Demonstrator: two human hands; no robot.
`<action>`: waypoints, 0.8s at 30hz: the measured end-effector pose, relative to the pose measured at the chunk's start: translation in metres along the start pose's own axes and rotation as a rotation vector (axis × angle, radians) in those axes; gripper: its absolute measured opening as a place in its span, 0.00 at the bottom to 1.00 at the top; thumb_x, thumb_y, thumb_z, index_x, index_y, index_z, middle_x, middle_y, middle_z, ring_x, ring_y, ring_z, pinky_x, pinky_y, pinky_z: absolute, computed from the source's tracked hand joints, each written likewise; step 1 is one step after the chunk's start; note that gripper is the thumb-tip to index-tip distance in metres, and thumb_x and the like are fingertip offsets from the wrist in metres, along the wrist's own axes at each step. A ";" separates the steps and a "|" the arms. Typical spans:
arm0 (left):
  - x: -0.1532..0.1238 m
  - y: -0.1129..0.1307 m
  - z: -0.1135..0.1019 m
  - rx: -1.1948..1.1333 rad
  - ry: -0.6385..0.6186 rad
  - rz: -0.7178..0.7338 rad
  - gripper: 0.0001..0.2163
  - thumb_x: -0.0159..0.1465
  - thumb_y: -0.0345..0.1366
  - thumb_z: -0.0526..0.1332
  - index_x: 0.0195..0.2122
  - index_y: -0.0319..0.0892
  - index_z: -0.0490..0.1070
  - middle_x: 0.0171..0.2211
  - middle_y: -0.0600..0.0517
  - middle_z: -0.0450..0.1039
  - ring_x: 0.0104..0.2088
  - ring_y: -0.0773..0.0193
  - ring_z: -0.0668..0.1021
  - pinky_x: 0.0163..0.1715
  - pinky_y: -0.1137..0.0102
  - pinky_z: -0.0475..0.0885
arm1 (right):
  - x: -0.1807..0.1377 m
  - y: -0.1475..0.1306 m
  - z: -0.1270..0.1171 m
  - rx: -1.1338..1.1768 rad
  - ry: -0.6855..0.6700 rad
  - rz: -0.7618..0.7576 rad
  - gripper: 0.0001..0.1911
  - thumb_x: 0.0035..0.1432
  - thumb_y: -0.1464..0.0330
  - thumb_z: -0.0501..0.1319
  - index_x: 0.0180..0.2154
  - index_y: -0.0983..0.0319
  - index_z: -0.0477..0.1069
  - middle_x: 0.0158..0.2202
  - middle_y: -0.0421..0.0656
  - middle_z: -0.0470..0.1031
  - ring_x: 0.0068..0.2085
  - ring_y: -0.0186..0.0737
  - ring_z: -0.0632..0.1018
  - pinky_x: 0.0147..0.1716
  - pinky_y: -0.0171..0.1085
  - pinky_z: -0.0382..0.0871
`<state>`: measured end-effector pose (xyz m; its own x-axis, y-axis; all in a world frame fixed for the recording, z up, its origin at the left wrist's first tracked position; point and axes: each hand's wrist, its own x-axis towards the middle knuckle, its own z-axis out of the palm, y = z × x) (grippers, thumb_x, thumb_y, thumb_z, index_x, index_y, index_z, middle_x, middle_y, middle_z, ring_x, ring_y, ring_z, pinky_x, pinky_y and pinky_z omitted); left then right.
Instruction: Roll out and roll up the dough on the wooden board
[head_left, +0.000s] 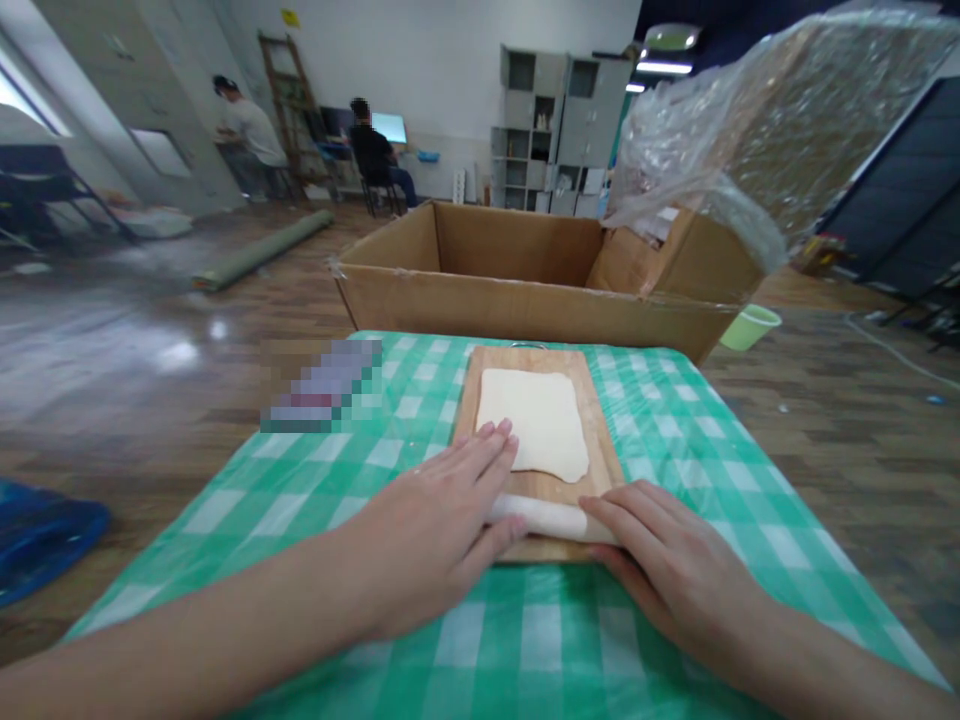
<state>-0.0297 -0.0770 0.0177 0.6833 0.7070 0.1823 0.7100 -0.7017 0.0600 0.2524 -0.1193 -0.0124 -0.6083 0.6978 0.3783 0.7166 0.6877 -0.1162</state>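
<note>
A flat, pale sheet of dough (532, 420) lies on a wooden cutting board (604, 440). Across the near part of the board rests a whitish rolling pin (551, 518). My left hand (442, 520) is open, its fingers stretched out to the dough's left edge and its thumb on the near side of the pin. That hand hides the pin's left end. My right hand (667, 550) is closed round the pin's right end, fingers on top and thumb below.
A green-and-white checked cloth (405, 400) covers the table. A blurred-out flat object (322, 390) lies at its far left corner. Just beyond the table stands a large open cardboard box (525, 295) with plastic wrap. Two people are in the background.
</note>
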 end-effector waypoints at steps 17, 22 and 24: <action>0.146 -0.116 -0.006 -0.255 -0.396 -0.198 0.29 0.54 0.61 0.66 0.45 0.40 0.78 0.45 0.45 0.80 0.41 0.54 0.79 0.37 0.68 0.69 | -0.064 0.114 -0.040 0.054 -0.020 0.635 0.18 0.69 0.53 0.54 0.47 0.58 0.71 0.34 0.45 0.78 0.32 0.47 0.78 0.29 0.42 0.71; 0.164 -0.120 -0.012 -0.355 -0.537 -0.293 0.28 0.50 0.59 0.68 0.41 0.40 0.79 0.42 0.46 0.81 0.41 0.52 0.79 0.36 0.67 0.68 | -0.047 0.115 -0.033 -0.004 -0.111 0.686 0.16 0.67 0.55 0.55 0.38 0.59 0.73 0.32 0.45 0.78 0.31 0.46 0.78 0.29 0.40 0.66; 0.164 -0.117 -0.014 -0.397 -0.481 -0.273 0.26 0.50 0.56 0.68 0.41 0.41 0.79 0.42 0.47 0.80 0.42 0.53 0.78 0.35 0.68 0.67 | -0.041 0.114 -0.036 -0.031 -0.189 0.659 0.17 0.67 0.54 0.56 0.35 0.59 0.73 0.30 0.44 0.77 0.30 0.45 0.77 0.28 0.40 0.64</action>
<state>-0.0029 0.1203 0.0543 0.5536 0.7596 -0.3414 0.8140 -0.4070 0.4144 0.3717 -0.0765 -0.0087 -0.0894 0.9935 0.0703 0.9653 0.1039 -0.2397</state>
